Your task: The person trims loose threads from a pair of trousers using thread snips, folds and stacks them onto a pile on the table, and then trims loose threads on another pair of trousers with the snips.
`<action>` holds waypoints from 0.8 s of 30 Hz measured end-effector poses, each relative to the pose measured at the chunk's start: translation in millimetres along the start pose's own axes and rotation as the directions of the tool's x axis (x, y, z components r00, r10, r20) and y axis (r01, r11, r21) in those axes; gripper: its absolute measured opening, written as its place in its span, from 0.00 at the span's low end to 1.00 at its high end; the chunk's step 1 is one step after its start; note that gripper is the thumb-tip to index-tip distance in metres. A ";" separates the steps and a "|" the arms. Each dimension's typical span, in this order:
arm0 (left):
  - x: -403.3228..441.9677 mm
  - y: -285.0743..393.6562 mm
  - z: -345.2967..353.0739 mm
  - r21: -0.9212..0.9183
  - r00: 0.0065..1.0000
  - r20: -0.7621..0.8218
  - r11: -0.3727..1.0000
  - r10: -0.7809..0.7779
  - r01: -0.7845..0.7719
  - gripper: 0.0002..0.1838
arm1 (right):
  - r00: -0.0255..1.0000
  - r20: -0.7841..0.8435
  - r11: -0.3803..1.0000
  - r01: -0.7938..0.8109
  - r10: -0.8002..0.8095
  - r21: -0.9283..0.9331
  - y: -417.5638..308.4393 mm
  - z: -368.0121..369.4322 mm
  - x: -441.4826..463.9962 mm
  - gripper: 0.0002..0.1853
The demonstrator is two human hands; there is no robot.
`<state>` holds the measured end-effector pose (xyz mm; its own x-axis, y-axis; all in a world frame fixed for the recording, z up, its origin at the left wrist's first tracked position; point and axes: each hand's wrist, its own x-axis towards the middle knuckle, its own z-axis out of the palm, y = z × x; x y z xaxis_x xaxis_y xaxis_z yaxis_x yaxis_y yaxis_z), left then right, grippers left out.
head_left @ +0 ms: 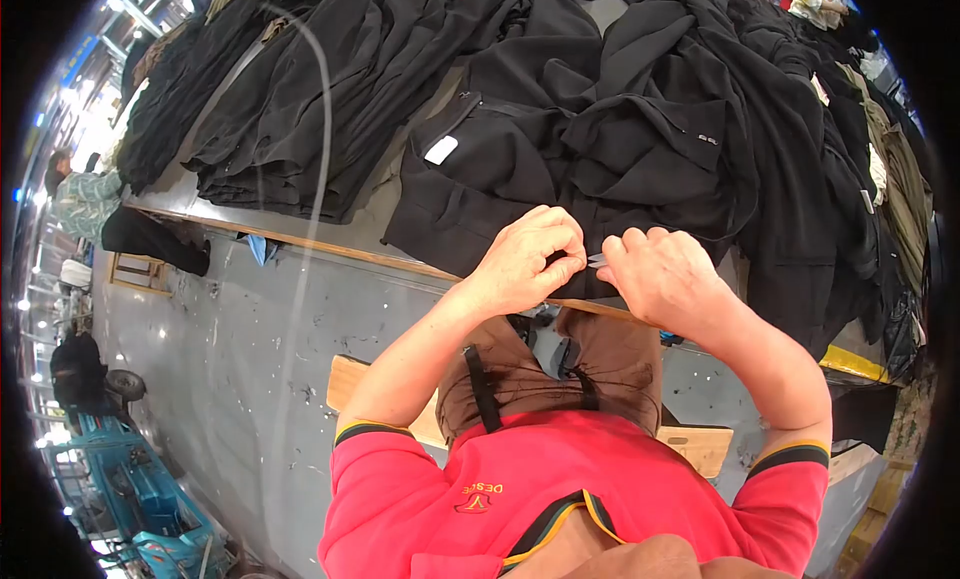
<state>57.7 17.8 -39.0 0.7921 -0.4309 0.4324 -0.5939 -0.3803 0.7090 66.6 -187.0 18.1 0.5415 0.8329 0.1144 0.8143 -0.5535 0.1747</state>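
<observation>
My left hand (530, 262) is closed, thumb and fingertips pinched together at the front part of a black garment (490, 194). Close beside it, my right hand (660, 276) wraps around thread snips (597, 262), of which only the small metal blades show. The blades point left toward my left fingertips. Any thread between the hands is too fine to see. The garment lies spread and creased at the table's front edge, with a white label (441, 150) on its left part.
More black garments (300, 109) are heaped across the table, whose wooden edge (330, 247) runs in front of me. I sit on a wooden bench (697, 449). Another person (88, 201) is at the far left. A teal machine or cart (135, 494) stands on the floor lower left.
</observation>
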 end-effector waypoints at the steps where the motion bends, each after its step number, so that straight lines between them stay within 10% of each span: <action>1: 0.4 0.0 0.1 -0.003 1.000 -0.001 1.000 0.001 -0.001 0.03 | 1.000 0.002 1.000 0.020 -0.020 -0.023 -0.2 -0.8 0.9 0.14; 5: 0.2 -1.7 -0.8 -0.014 0.999 0.010 0.999 0.031 -0.031 0.04 | 0.995 0.097 1.000 0.019 -0.018 -0.002 -1.0 -2.8 4.1 0.14; 8: -2.0 -2.2 -8.4 -0.452 0.998 0.016 0.890 -0.062 0.062 0.05 | 0.982 0.176 0.987 -0.088 0.063 0.138 2.3 -5.7 5.5 0.15; 12: -29.1 1.7 -25.2 -0.957 0.965 -0.165 0.270 -0.205 -0.106 0.12 | 0.967 0.177 0.925 -0.229 0.181 0.304 19.9 8.6 -9.2 0.16; 15: -54.4 6.0 -53.2 -0.960 0.951 -0.252 0.082 0.182 -0.269 0.27 | 0.965 0.130 0.777 -0.262 0.229 0.573 31.0 21.7 -19.8 0.10; 17: -79.6 10.7 -65.2 -0.856 0.990 -0.132 0.510 -0.052 -0.088 0.26 | 0.946 0.098 0.543 -0.260 0.308 0.799 31.1 12.2 -21.6 0.08; 19: -71.0 40.2 -61.8 -0.313 0.877 0.063 0.825 -0.477 0.471 0.14 | 0.910 -0.013 0.467 -0.200 0.414 0.861 30.1 20.1 -11.2 0.10; 20: -62.3 36.6 -53.5 -0.180 0.970 0.013 0.953 -0.244 0.242 0.07 | 0.916 -0.081 0.520 -0.148 0.392 0.841 28.3 23.6 -3.5 0.10; 24: -34.3 33.6 -31.1 -0.522 0.879 -0.100 0.777 -0.465 0.352 0.11 | 0.912 0.112 0.611 -0.352 0.395 0.709 23.4 36.6 16.9 0.12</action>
<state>15.0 45.3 -12.7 0.9871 -0.1199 0.1063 -0.1095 -0.0199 0.9938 102.5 -186.0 -11.6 0.8390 0.5403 0.0642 0.4552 -0.6323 -0.6269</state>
